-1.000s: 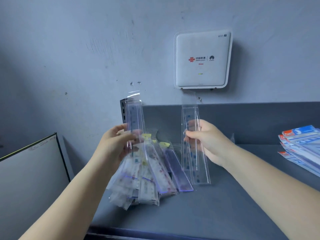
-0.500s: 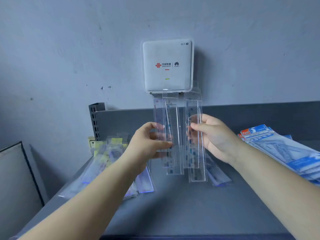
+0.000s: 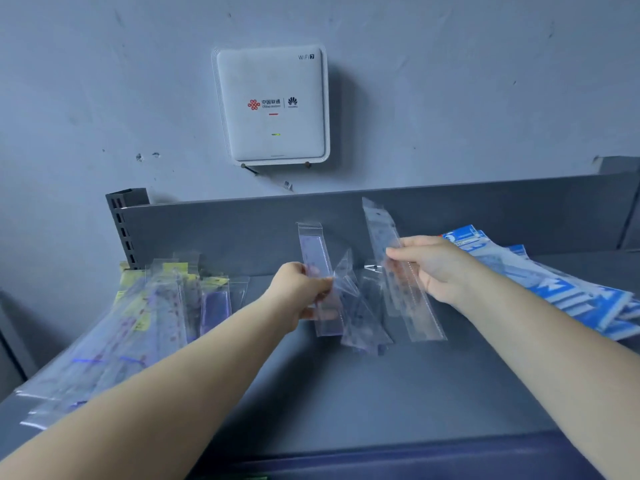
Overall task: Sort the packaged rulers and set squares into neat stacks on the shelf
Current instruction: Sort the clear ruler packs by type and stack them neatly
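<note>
Both packets have dropped lower over the grey shelf [image 3: 398, 386] since a moment ago, left hand [image 3: 300, 295] pinching one sleeved ruler [image 3: 313, 249], right hand [image 3: 434, 268] gripping another ruler packet [image 3: 382, 230], apparently nearing set-down.

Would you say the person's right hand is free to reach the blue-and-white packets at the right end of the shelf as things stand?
Probably not yet: the right hand is close beside the blue-and-white packets with nothing between them, but its fingers already grip a clear packaged ruler, so it would likely need to set that down first.
</note>
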Demonstrator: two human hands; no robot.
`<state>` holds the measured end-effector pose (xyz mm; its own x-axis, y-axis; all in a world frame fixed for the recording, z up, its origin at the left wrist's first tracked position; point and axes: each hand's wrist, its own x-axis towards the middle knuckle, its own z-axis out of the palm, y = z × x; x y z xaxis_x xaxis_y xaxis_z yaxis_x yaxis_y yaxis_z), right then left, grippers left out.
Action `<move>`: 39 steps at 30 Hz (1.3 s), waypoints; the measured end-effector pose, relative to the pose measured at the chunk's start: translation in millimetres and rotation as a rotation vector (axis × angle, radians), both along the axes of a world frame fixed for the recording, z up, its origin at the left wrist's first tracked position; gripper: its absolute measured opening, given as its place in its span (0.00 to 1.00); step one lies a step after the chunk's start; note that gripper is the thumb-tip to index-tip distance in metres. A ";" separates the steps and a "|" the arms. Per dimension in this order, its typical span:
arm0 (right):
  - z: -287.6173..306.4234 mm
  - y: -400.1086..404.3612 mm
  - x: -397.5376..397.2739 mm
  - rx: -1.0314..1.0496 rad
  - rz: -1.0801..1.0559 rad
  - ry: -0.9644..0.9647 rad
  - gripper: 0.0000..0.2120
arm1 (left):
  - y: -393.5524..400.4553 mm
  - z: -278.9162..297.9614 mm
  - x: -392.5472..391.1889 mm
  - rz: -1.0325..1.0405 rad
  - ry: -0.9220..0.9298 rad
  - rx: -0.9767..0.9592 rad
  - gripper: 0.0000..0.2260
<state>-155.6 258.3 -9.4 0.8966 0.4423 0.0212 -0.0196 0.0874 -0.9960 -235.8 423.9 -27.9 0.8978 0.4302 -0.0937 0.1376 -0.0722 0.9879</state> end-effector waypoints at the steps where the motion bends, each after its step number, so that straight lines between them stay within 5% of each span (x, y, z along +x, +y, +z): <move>1: -3.2 4.7 1.7 -0.035 0.003 0.034 0.05 | 3.8 -0.4 0.7 0.022 0.026 0.019 0.08; 4: -11.5 19.6 7.4 -0.138 -0.004 0.103 0.03 | 14.4 4.4 -1.9 0.061 0.098 0.041 0.08; 8: -23.1 25.5 14.2 -0.563 -0.098 -0.182 0.06 | 15.3 11.3 -6.5 0.008 0.069 -0.067 0.07; 10: -27.1 23.8 16.6 -0.609 -0.107 -0.182 0.07 | 10.5 12.0 -6.0 -0.031 0.073 -0.094 0.05; 13: -28.4 17.3 22.2 -0.596 -0.116 -0.133 0.05 | 2.2 9.6 -1.9 -0.100 0.084 -0.129 0.03; 23: -20.8 18.1 21.0 -0.308 -0.069 0.089 0.23 | -2.8 -11.4 5.5 -0.148 0.079 -0.009 0.05; 28: -15.6 18.0 15.2 -0.149 -0.032 0.219 0.19 | -3.1 -9.5 7.9 -0.185 0.063 -0.072 0.08; 39: -14.9 24.3 19.0 -0.054 -0.001 0.379 0.23 | 6.0 -12.2 14.4 -0.153 0.135 0.210 0.06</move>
